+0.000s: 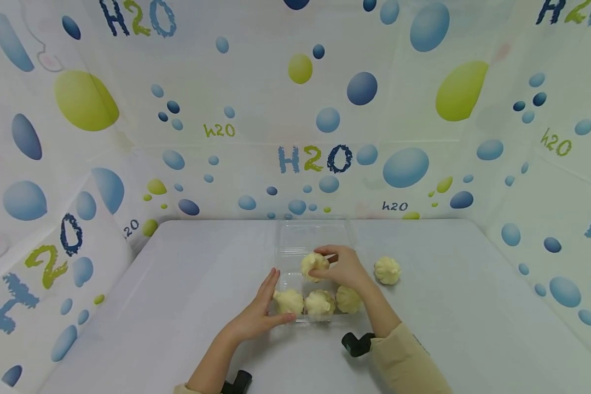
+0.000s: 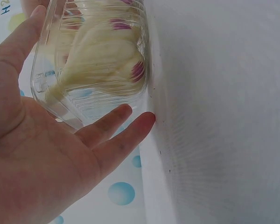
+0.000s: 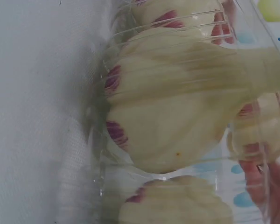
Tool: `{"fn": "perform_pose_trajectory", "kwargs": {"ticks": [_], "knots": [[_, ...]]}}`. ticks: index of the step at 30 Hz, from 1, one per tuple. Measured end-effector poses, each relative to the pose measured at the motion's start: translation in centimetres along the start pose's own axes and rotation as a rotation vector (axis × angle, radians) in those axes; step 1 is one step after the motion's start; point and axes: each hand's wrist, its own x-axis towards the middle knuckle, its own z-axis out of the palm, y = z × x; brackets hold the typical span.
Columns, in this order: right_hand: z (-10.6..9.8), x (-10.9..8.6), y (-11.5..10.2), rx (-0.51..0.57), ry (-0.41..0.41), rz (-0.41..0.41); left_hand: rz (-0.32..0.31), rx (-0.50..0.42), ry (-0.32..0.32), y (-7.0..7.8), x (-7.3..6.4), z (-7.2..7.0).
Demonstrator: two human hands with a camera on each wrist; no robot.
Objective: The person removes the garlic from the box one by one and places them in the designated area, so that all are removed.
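Note:
A clear plastic container [image 1: 315, 318] holds three pale garlic bulbs in its front row: a left one [image 1: 288, 301], a middle one [image 1: 320, 302] and a right one [image 1: 348, 299]. My right hand [image 1: 347, 268] pinches another garlic bulb [image 1: 314, 266] above the container's rear part. Along the container's left side, my left hand [image 1: 258, 317] touches it with extended fingers, the thumb at the front. Purple streaks mark the bulb [image 3: 172, 107] behind the clear wall in the right wrist view. Whether the held bulb touches the container floor cannot be told.
A loose garlic bulb [image 1: 387, 270] lies on the white table [image 1: 202, 262] to the container's right. The container's transparent lid [image 1: 315, 235] lies folded back behind it. Black wrist devices, one on the right [image 1: 357, 344], sit close to the table. A patterned cloth [image 1: 256, 98] hangs behind.

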Motion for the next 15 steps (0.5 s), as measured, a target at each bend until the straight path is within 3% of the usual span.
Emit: {"fn": "perform_pose_trajectory", "kwargs": {"ticks": [15], "knots": [[-1.4, -0.3, 0.3, -0.01, 0.02, 0.008, -0.016, 0.0, 0.007, 0.2, -0.1, 0.0]]}}
